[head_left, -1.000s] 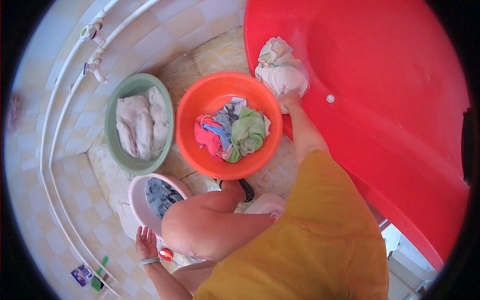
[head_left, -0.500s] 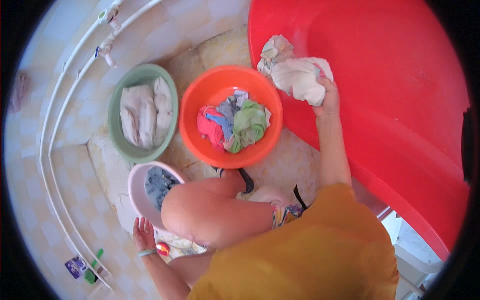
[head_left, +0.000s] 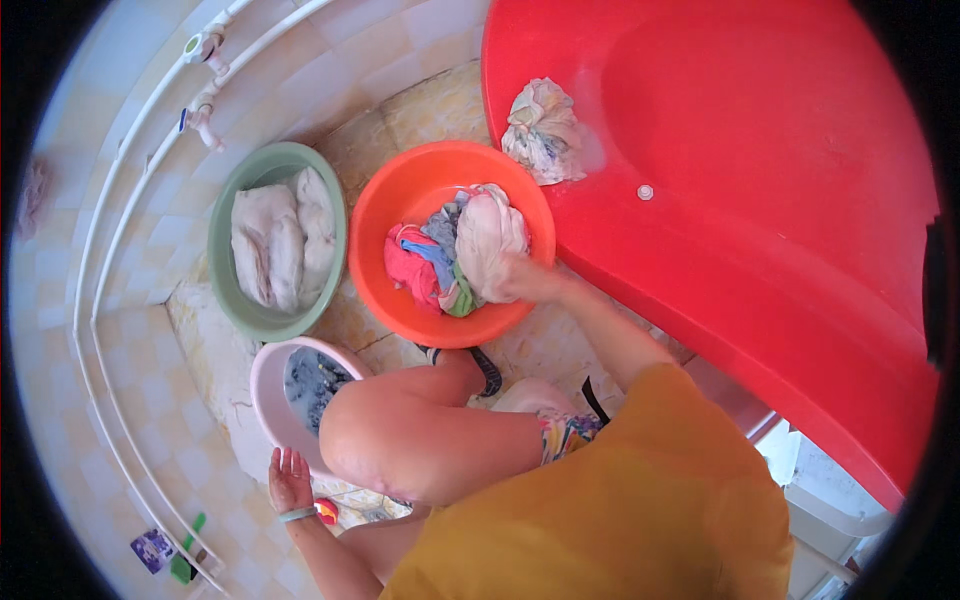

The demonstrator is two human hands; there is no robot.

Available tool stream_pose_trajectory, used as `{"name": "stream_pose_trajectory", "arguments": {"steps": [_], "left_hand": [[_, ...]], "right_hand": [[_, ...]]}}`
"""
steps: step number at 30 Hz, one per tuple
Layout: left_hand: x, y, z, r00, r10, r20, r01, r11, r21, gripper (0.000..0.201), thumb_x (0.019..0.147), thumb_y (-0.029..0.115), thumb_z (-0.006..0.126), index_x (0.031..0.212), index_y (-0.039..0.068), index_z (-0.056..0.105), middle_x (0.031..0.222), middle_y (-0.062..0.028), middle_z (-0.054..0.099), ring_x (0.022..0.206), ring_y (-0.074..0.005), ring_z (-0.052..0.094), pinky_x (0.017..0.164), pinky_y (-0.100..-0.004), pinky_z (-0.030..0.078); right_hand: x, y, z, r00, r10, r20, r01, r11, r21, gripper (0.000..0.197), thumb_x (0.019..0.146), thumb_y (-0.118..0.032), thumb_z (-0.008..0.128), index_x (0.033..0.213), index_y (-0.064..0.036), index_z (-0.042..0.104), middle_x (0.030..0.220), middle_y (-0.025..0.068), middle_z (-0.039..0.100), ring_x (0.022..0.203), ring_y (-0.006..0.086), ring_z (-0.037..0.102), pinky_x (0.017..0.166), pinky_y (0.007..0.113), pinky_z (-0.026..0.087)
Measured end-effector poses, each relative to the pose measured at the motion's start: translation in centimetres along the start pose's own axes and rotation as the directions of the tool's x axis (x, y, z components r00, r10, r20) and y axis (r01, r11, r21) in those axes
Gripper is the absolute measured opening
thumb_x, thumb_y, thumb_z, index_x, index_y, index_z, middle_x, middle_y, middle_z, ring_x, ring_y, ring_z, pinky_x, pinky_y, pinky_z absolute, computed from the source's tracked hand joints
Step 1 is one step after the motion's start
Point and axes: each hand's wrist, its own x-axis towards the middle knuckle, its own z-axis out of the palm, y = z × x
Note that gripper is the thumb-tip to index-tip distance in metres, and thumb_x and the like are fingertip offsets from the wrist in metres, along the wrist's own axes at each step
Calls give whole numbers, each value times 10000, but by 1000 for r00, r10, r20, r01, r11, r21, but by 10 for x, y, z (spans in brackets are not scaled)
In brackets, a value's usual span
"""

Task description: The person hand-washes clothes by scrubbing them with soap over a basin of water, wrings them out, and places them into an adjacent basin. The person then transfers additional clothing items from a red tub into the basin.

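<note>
A: A pale, wrung bundle of cloth (head_left: pixel 487 238) is gripped by the right hand (head_left: pixel 520 280), fingers closed into its lower end, and it is held down inside the orange basin (head_left: pixel 400 290), on top of the coloured clothes (head_left: pixel 425 265) at that basin's middle.

B: And the left hand (head_left: pixel 288 478)?

A: Nothing is held there. It is spread flat on the floor, on the near side of the pink basin (head_left: pixel 268 395), which sits just below and left of the orange basin.

B: How far along is the washing judged to be?

A: Partway, by the look of it. One more twisted bundle (head_left: pixel 542 130) is left on the big red tub (head_left: pixel 760 200), just up and right of the orange basin. Pale laundry (head_left: pixel 272 240) is piled in the green basin (head_left: pixel 225 290) to the orange basin's left, and dark cloth (head_left: pixel 308 382) is seen soaking in the pink one.

B: The count?

A: Three basins are counted, one red tub, two pale wrung bundles, and two taps (head_left: pixel 203 45) on the white pipes up and left of the orange basin.
</note>
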Motion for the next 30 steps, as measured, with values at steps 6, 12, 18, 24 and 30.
{"name": "stream_pose_trajectory", "arguments": {"steps": [6,12,18,24,30], "left_hand": [[2,9,1,999,1,-54,1,999,42,396,879,268,514,1239,110,463,1154,-84,511,1028,-208,508,902,-341,423],[2,19,21,993,-4,-115,12,998,69,379,888,270,495,1231,111,470,1141,-69,529,999,-196,525,880,-340,436],[7,22,45,1000,-25,-12,27,981,194,381,897,287,499,1229,103,468,1085,-58,568,920,-183,567,825,-335,463],[-4,24,51,998,28,49,-40,961,272,391,896,297,513,1229,97,464,1059,-69,582,933,-197,565,813,-333,466],[-7,13,40,1000,10,16,-14,969,247,389,891,304,518,1215,93,470,1070,-74,572,930,-205,561,822,-342,461]], "right_hand": [[7,-67,11,920,349,-175,-338,937,94,384,800,-232,566,1084,23,524,987,214,586,863,264,580,786,355,457],[35,36,-145,295,198,-935,-163,974,155,611,782,-178,609,1287,35,337,1247,222,442,1162,323,441,977,379,357],[81,88,-231,199,294,-935,-504,849,160,928,643,-419,735,1325,16,280,1293,258,388,1222,365,370,1024,410,300],[120,62,-222,273,210,-939,-703,710,-46,688,658,-357,659,1232,-36,458,1195,205,518,1128,303,491,956,385,377],[75,84,-238,248,442,-862,-595,772,225,524,685,-243,654,1127,-30,471,1083,202,553,988,375,545,852,450,442]]}}
